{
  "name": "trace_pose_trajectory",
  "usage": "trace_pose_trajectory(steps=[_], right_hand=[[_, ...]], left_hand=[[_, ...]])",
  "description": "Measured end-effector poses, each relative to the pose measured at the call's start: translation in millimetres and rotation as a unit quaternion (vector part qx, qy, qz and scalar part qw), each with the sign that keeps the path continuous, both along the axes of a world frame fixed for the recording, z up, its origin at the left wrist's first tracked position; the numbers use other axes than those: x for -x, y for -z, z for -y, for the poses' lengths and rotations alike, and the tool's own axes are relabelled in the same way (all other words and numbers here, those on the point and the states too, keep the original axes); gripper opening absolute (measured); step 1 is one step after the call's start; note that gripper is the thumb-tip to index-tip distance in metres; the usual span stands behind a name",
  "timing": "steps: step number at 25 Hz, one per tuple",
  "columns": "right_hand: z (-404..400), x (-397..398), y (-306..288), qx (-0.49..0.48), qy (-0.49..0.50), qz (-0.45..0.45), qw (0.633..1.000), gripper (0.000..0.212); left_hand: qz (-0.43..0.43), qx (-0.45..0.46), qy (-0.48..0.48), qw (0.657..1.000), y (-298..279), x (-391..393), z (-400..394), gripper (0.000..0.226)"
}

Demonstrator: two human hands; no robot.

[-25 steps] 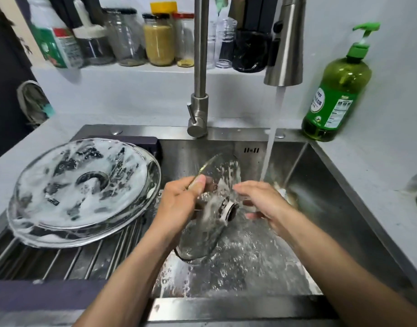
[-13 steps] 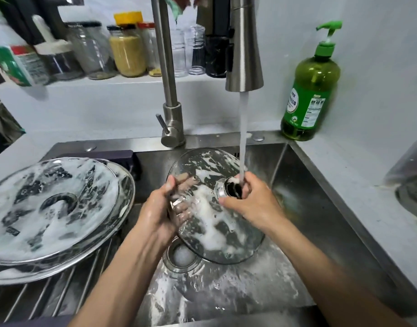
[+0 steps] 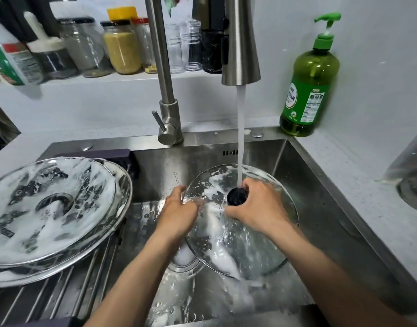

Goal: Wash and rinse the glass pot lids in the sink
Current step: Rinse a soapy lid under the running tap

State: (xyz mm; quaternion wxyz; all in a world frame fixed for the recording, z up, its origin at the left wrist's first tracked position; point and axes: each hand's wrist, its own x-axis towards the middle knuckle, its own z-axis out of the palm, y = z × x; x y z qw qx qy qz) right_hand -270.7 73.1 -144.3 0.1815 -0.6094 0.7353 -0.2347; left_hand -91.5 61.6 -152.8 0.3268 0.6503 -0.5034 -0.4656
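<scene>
A round glass lid [image 3: 240, 244] with a black knob [image 3: 236, 196] tilts over the steel sink [image 3: 320, 185], streaked with foam and running water. My right hand [image 3: 257, 208] grips the knob. My left hand [image 3: 179, 213] holds the lid's left rim, fingers against the glass. The water stream [image 3: 240, 138] from the faucet head [image 3: 240, 43] lands beside the knob. Two larger glass lids [image 3: 49, 208], stacked upside down and covered in suds, lie on the drying rack [image 3: 73, 296] at the left.
A green soap bottle [image 3: 311, 86] stands at the sink's back right corner. Jars [image 3: 122, 43] and bottles line the shelf behind the faucet stem [image 3: 165, 90]. The drain [image 3: 184, 258] lies below the lid. A metal object [image 3: 412, 185] sits on the right counter.
The lid has turned to face me more flatly and shifted right under the stream. Water has washed off much of its foam. My view has moved closer.
</scene>
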Motion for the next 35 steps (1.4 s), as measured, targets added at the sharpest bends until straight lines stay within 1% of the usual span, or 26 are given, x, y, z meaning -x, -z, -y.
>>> trace_pose_trajectory(steps=[2, 5, 7, 9, 11, 13, 15, 17, 19, 22, 24, 27, 32, 33, 35], right_hand=[[-2, 1, 1, 0.015, -0.013, -0.032, 0.999, 0.047], [-6, -2, 2, 0.072, -0.041, -0.103, 0.991, 0.056], [-8, -5, 0, 0.111, -0.049, -0.126, 0.985, 0.057], [-9, -7, -3, 0.139, -0.062, -0.127, 0.98, 0.058], [-11, -12, -2, 0.167, -0.08, -0.137, 0.973, 0.056], [-13, -17, -2, 0.186, -0.103, -0.145, 0.966, 0.054], [-13, -19, -3, 0.185, -0.135, -0.151, 0.962, 0.051], [-13, -16, -4, 0.173, -0.17, -0.168, 0.955, 0.048], [-16, -13, -5, 0.14, -0.218, -0.169, 0.951, 0.049], [-23, -18, -6, 0.096, -0.283, -0.185, 0.936, 0.055], [-26, -23, -4, 0.086, -0.309, -0.205, 0.925, 0.058], [-27, -23, -4, 0.081, -0.303, -0.218, 0.924, 0.059], [-27, -10, -9, 0.086, -0.197, -0.204, 0.955, 0.065], [-27, -8, -10, 0.088, -0.177, -0.203, 0.959, 0.063], [-27, -6, -12, 0.094, -0.15, -0.201, 0.963, 0.059]], left_hand=[[-0.007, 0.01, 0.02, 1.0, -3, 3, -4, 0.064], [-0.016, 0.024, 0.03, 0.999, -3, 3, -4, 0.063], [0.019, 0.06, 0.039, 0.997, -4, 3, -5, 0.068], [0.045, 0.09, 0.05, 0.994, -3, 2, -4, 0.08], [0.065, 0.094, 0.07, 0.991, -1, 2, -6, 0.092], [0.116, 0.098, 0.086, 0.985, -2, 3, -10, 0.096], [0.155, 0.101, 0.09, 0.979, -4, 3, -14, 0.098], [0.163, 0.107, 0.078, 0.978, -8, 1, -16, 0.097], [0.167, 0.123, 0.051, 0.977, -13, -2, -14, 0.093], [0.132, 0.141, 0.003, 0.981, -19, -8, -11, 0.082], [0.113, 0.147, -0.018, 0.983, -20, -14, -9, 0.071], [0.098, 0.158, -0.028, 0.982, -20, -18, -6, 0.059], [0.082, 0.166, 0.012, 0.983, -15, -12, -6, 0.064], [0.091, 0.179, 0.025, 0.979, -14, -10, -6, 0.064], [0.136, 0.218, 0.065, 0.964, -12, -7, -9, 0.064]])
